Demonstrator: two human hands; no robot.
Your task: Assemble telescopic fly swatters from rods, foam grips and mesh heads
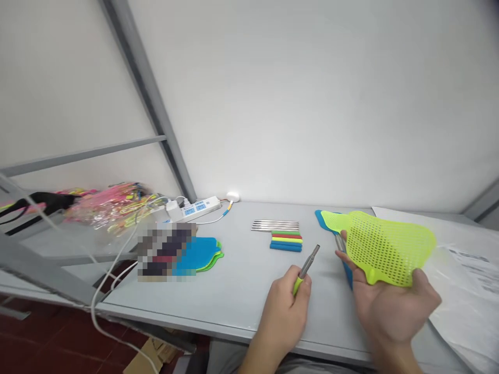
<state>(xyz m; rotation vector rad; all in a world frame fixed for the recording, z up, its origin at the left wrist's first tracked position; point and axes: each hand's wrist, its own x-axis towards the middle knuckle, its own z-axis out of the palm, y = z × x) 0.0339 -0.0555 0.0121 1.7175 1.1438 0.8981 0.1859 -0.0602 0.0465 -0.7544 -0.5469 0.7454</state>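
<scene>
My right hand point(393, 304) holds a yellow-green perforated plastic swatter head point(384, 246) above the grey table point(241, 291), palm up. A blue swatter head point(325, 221) lies partly under it on the table. My left hand point(286, 309) grips a metal rod with a green handle point(306, 270), its metal tip pointing up and to the right, toward the swatter head. Beyond the rod lie a row of bare metal rods point(275, 225) and a small stack of coloured handles point(286, 241).
A pile of blue and green swatter heads point(205, 254) lies at mid-left beside a blurred patch. A white power strip point(197, 208) with cables sits at the back. Bagged pink and yellow items point(109, 205) are at left. Paper sheets point(463, 259) lie at right.
</scene>
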